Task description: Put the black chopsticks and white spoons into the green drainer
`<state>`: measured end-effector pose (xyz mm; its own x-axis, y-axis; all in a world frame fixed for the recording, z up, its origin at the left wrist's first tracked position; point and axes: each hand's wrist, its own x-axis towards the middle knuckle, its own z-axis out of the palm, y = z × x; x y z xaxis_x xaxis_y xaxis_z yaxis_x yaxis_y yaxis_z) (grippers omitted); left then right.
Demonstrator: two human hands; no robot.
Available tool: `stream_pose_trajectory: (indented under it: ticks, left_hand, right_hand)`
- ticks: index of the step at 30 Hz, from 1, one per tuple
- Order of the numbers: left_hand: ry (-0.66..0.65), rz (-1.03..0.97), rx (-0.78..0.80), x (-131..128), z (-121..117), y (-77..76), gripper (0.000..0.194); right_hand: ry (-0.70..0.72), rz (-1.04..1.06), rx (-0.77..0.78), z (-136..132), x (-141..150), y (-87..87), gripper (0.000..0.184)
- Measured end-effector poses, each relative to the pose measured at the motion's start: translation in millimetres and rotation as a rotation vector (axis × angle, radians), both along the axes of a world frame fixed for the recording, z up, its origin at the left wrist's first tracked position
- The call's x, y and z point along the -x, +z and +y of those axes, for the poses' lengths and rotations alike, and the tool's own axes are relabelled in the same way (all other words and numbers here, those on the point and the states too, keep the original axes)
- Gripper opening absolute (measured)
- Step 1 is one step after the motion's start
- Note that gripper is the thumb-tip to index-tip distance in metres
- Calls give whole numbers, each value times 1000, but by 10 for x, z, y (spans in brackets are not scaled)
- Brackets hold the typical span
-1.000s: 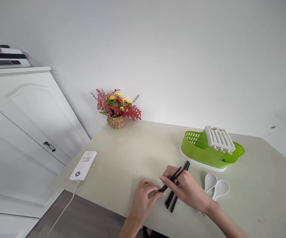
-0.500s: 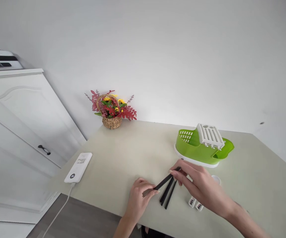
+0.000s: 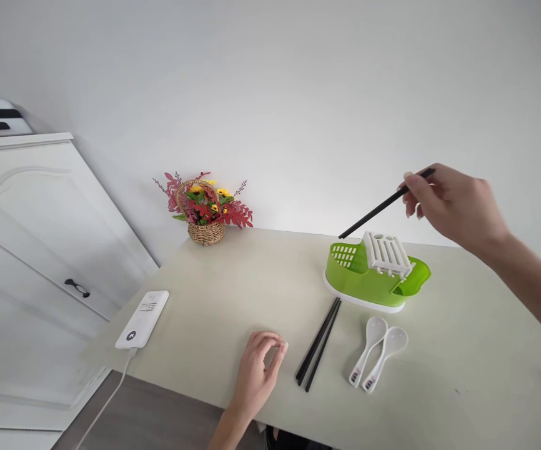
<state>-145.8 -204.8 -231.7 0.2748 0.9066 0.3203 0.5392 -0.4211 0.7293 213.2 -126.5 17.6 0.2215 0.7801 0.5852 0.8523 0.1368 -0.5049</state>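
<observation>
My right hand is raised above the green and white utensil holder and pinches one black chopstick, which slants down to the left over the holder. My left hand rests on the table near its front edge, fingers loosely curled, holding nothing. Just right of it lie two black chopsticks side by side. Two white spoons lie further right, in front of the holder.
A basket of red and yellow flowers stands at the back of the pale table against the wall. A white power bank with a cable lies at the left edge. A white cabinet stands left.
My right hand has lifted one chopstick off the table and carried it up and right over the holder. My left hand let go of it and stayed on the table.
</observation>
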Motion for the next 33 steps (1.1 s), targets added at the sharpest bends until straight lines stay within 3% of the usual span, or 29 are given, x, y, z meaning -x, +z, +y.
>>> stream_pose_trajectory:
  ticks: [6, 15, 23, 29, 33]
  left_hand:
    - [-8, 8, 4, 5, -4, -28, 22]
    - [-14, 2, 22, -5, -2, -32, 24]
    - [-10, 10, 42, -12, 11, -30, 25]
    - [3, 20, 38, -13, 12, -25, 27]
    - [-2, 19, 34, -20, 15, -22, 27]
  right_hand:
    - [83, -123, 323, 541, -183, -305, 34]
    - [151, -180, 538, 1087, -438, -757, 40]
    - [105, -138, 597, 1147, -508, -909, 42]
    - [67, -148, 522, 991, -518, -895, 58]
    - [31, -131, 472, 872, -490, -973, 76]
